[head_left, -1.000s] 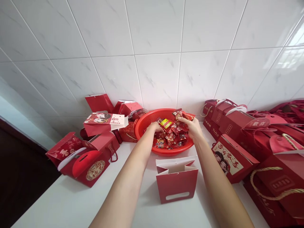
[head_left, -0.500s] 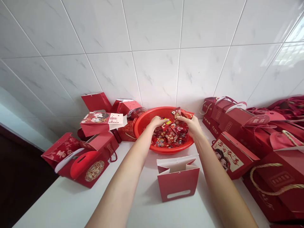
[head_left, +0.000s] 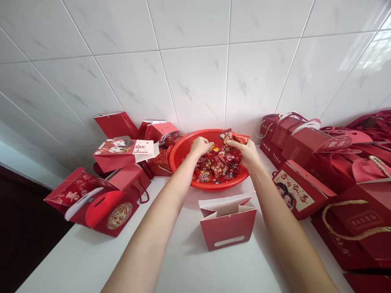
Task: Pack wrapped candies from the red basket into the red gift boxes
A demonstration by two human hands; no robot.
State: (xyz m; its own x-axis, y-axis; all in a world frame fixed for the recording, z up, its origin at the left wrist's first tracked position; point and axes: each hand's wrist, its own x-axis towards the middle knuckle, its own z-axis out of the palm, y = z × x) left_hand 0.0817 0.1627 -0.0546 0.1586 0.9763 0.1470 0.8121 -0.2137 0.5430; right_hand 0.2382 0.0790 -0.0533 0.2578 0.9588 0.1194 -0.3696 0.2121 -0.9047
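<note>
A red plastic basket (head_left: 210, 186) holds a heap of red-wrapped candies (head_left: 217, 166). My left hand (head_left: 200, 146) is over its left side, thumb and fingers drawn together. Whatever they may hold is hidden; a candy with a yellow patch (head_left: 216, 149) lies just beneath the fingertips. My right hand (head_left: 245, 151) reaches over the opposite side and pinches a dark red candy packet (head_left: 226, 137) with gold print between thumb and fingers. In front of the basket, between my forearms, an opened red gift box (head_left: 228, 230) stands upright with its white-edged mouth up.
Red gift boxes (head_left: 114, 213) are stacked on the left of the white table (head_left: 183, 260). More boxes (head_left: 301, 191) with rope handles crowd the right side. A white tiled wall (head_left: 195, 87) rises right behind the basket.
My left hand has lifted slightly off the candies, its fingers more curled. My right hand keeps hold of the candy packet. The view has shifted slightly.
</note>
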